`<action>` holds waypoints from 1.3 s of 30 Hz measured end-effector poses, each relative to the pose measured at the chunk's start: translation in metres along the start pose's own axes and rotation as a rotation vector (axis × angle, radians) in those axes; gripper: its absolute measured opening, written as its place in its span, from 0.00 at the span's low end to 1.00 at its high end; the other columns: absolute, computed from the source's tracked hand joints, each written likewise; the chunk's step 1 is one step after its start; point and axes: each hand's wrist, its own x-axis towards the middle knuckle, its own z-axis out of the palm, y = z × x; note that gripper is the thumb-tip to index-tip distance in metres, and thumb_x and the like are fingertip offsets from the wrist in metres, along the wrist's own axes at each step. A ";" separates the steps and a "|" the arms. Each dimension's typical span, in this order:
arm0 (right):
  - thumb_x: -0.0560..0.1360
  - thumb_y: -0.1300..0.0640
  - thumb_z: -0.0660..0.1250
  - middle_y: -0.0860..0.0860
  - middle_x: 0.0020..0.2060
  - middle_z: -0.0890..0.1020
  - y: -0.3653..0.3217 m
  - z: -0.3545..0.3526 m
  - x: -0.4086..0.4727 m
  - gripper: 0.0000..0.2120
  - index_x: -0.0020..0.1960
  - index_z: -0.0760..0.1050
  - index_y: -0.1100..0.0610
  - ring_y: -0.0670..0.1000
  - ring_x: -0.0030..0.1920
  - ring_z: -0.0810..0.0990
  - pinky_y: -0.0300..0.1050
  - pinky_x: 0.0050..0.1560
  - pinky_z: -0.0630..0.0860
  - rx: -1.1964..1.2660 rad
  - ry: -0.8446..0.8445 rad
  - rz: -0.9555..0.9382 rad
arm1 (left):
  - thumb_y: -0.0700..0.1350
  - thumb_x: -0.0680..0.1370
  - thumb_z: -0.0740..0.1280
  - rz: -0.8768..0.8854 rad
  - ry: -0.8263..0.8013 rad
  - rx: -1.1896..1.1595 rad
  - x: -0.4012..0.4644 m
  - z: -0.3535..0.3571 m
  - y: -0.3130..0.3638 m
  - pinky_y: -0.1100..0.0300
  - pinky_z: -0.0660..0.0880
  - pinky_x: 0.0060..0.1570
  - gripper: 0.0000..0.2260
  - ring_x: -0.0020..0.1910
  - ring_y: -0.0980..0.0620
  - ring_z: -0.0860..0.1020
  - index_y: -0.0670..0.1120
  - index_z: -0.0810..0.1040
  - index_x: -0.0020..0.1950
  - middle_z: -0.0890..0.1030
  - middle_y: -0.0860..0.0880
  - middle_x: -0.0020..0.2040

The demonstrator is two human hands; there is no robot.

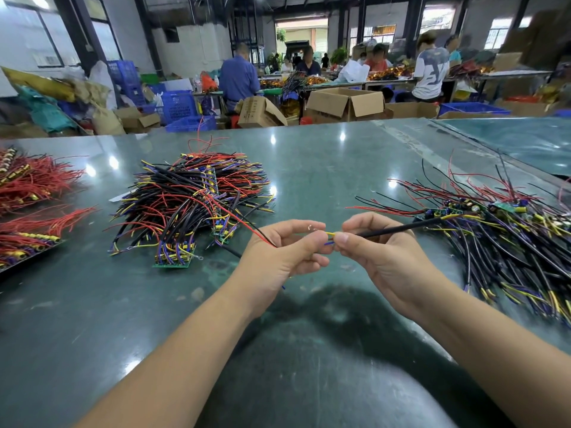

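Both hands hover over the green table [309,168], close together in the middle. My left hand [284,254] has curled fingers that grip a thin red wire [234,217] and a black wire running up left toward the centre pile. My right hand [380,251] pinches a black sheathed cable [398,228] at its end. That cable runs right to the pile there. Short yellow and blue wire ends [330,237] stick out between the two hands' fingertips.
A heap of wired circuit boards [191,202] lies left of centre. Another spread pile [509,239] lies at the right. Red wire bundles [31,193] fill the left edge. Cardboard boxes [346,103], blue crates and several people stand beyond the table's far edge.
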 end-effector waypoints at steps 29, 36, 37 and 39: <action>0.81 0.60 0.58 0.52 0.30 0.83 -0.013 -0.018 0.019 0.12 0.45 0.76 0.64 0.45 0.33 0.83 0.32 0.37 0.79 0.361 0.358 0.078 | 0.38 0.77 0.65 0.017 0.249 -0.069 0.009 -0.015 0.004 0.69 0.76 0.29 0.04 0.29 0.56 0.81 0.40 0.78 0.44 0.84 0.45 0.34; 0.81 0.62 0.56 0.56 0.34 0.84 -0.024 -0.018 0.020 0.11 0.46 0.74 0.66 0.48 0.37 0.84 0.33 0.39 0.79 0.456 0.299 0.121 | 0.38 0.78 0.65 0.045 0.276 -0.060 0.010 -0.017 0.004 0.68 0.76 0.30 0.04 0.30 0.55 0.81 0.39 0.78 0.45 0.84 0.45 0.34; 0.81 0.63 0.56 0.56 0.35 0.84 -0.026 -0.020 0.021 0.11 0.46 0.74 0.66 0.48 0.37 0.85 0.33 0.39 0.79 0.439 0.291 0.110 | 0.38 0.78 0.65 0.047 0.270 -0.054 0.010 -0.016 0.003 0.69 0.76 0.30 0.04 0.30 0.55 0.81 0.38 0.78 0.45 0.84 0.45 0.34; 0.81 0.64 0.55 0.57 0.35 0.84 -0.028 -0.025 0.021 0.11 0.48 0.74 0.67 0.48 0.38 0.85 0.33 0.39 0.79 0.388 0.276 0.107 | 0.39 0.78 0.65 0.053 0.260 -0.040 0.010 -0.015 0.002 0.69 0.76 0.30 0.04 0.30 0.55 0.81 0.38 0.78 0.46 0.84 0.45 0.35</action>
